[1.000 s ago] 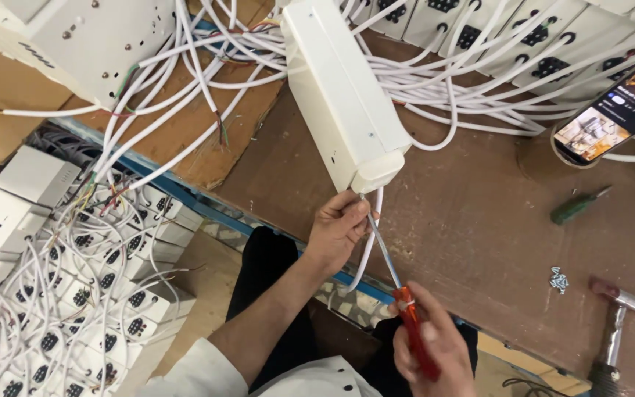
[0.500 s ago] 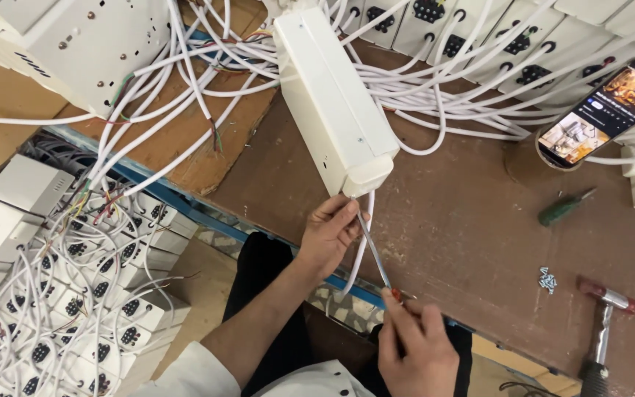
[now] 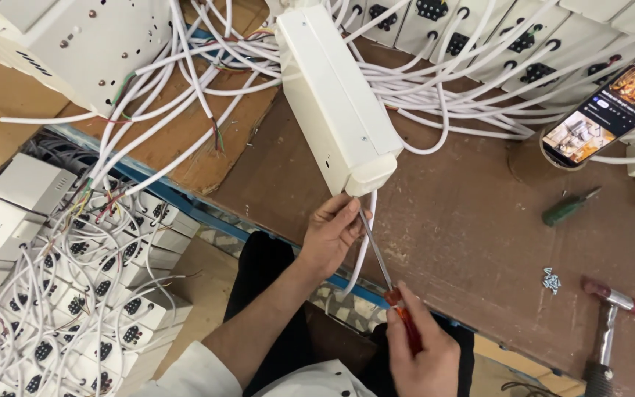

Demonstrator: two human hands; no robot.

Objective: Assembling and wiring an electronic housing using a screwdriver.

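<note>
Head view. The long white plastic socket box (image 3: pixel 338 103) lies tilted across the brown workbench (image 3: pixel 464 242), running from the top centre of the frame down to its near end at centre. The left hand (image 3: pixel 330 234) is closed around the shaft of the red-handled screwdriver (image 3: pixel 387 276) just below that end, beside the white cable (image 3: pixel 365 235) that leaves the box. The right hand (image 3: pixel 420 353), at bottom centre, is wrapped tightly round the red handle. The tip appears to sit at the underside of the end cap, though the fingers hide the contact.

Risks, as judged:
- A tip that slips off its seat could strike the left fingers or nick the cable.
- Pushing the unclamped box could slide it into the white cable bundle (image 3: pixel 479 95) at upper right.
- The small loose screws (image 3: pixel 550 279) at right could be knocked off.
</note>
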